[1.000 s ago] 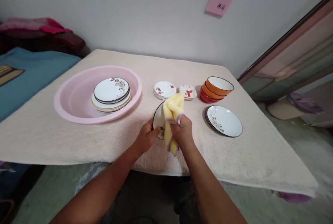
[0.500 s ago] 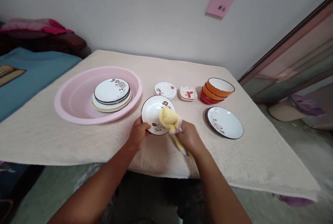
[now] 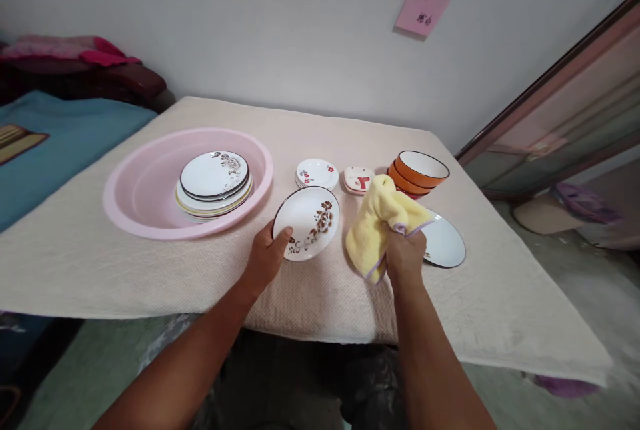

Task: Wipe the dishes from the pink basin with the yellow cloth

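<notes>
My left hand (image 3: 265, 258) grips the near rim of a small white plate (image 3: 309, 220) with a brown flower pattern, held just above the table, face up. To its right, my right hand (image 3: 404, 255) is closed on a bunched yellow cloth (image 3: 379, 225) with a purple edge. The cloth hangs clear of the plate. It covers part of a stack of white plates (image 3: 446, 245) lying on the table at the right.
A pink basin (image 3: 145, 185) on the left holds a stack of flowered plates (image 3: 215, 181). Behind sit small saucers (image 3: 317, 173), a small square dish (image 3: 358, 179) and stacked orange bowls (image 3: 419, 171). The cream cloth-covered table (image 3: 90, 257) ends near me; a leaning framed panel (image 3: 560, 110) stands right.
My right hand has lifted the cloth off the plate and moved it right. The left hand has tilted the plate flat, showing its face.
</notes>
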A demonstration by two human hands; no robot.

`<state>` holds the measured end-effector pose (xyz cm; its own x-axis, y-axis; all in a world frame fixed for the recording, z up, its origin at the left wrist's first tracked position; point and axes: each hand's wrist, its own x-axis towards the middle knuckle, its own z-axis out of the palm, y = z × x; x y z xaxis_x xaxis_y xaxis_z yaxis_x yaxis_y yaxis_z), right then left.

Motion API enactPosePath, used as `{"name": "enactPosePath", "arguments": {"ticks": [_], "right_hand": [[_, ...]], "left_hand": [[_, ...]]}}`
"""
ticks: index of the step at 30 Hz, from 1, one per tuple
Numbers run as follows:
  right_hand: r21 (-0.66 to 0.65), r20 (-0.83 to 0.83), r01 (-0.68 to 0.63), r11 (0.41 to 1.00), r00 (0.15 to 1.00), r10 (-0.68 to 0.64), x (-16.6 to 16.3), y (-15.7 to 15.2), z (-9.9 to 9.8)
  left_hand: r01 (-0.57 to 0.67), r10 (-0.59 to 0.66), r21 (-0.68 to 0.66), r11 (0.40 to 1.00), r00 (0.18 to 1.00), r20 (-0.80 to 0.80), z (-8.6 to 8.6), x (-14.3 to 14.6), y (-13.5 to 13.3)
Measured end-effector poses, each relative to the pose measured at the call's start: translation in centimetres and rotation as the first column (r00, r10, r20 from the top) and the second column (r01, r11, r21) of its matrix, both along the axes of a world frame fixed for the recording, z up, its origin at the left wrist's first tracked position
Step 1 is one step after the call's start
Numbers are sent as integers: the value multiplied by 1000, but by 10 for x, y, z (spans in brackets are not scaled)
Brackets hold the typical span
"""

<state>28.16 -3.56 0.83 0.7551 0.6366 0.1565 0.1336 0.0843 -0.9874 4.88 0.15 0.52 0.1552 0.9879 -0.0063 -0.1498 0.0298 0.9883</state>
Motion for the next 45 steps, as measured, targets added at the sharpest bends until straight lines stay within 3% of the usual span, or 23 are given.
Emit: {"name": "enactPosePath", "arguments": {"ticks": [3,5,7,9,11,13,15,19,23,26,28,30,33,36,38,40,42,45], "right_hand": [[88,151,-7,996,988,-6,-9,0,4],[183,316,-76,980,949,14,-21,-3,12],[227,520,-266,937,847,114,-39,-8,23],[60,747,-439,897,615,251,-56,-13,32],[-144,837,-511,847,394,380,-67,-16,37],[-240,844,-510,826,311,437,-69,-16,36],[-229,826,-498,836,356,438,-63,-13,32],[-122,678,-521,845,578,454,-44,-7,20],[12,302,-514,858,820,487,-33,-3,4],[60,-70,-411,909,907,415,-34,-1,-7],[66,-323,-402,913,857,400,-39,-2,-11],[88,-534,-461,883,726,433,-47,-3,-12],[171,-699,-552,816,515,496,-63,-7,-11],[239,-731,-582,778,420,538,-79,-8,-12],[251,-707,-565,786,447,548,-84,-7,-14],[251,-639,-518,818,546,542,-84,-4,-15],[230,-504,-456,860,701,506,-76,-1,-15],[139,-144,-338,931,923,356,-57,2,-13]], "left_hand": [[51,32,312,949,966,-256,5,-6,3],[225,12,490,842,901,-433,5,-10,5],[399,13,563,724,808,-589,2,-13,7],[494,50,563,663,720,-692,-3,-15,8],[519,107,570,637,673,-732,-5,-16,9],[521,150,595,612,662,-734,-5,-16,10],[512,169,628,586,681,-713,-4,-17,11],[478,124,672,566,756,-643,-6,-17,10],[436,28,683,586,831,-555,-7,-15,5],[385,-20,677,627,877,-481,-3,-13,1],[314,-4,656,687,903,-429,1,-12,-2],[209,46,609,765,925,-376,3,-11,-5],[11,153,506,862,947,-281,2,-8,-9],[-125,212,407,905,961,-176,0,-2,-11],[-127,189,368,921,972,-139,-1,1,-10],[-68,129,347,935,979,-155,-1,1,-5],[28,50,330,944,973,-225,-1,-2,1],[116,11,350,930,941,-339,0,-12,11]]}}
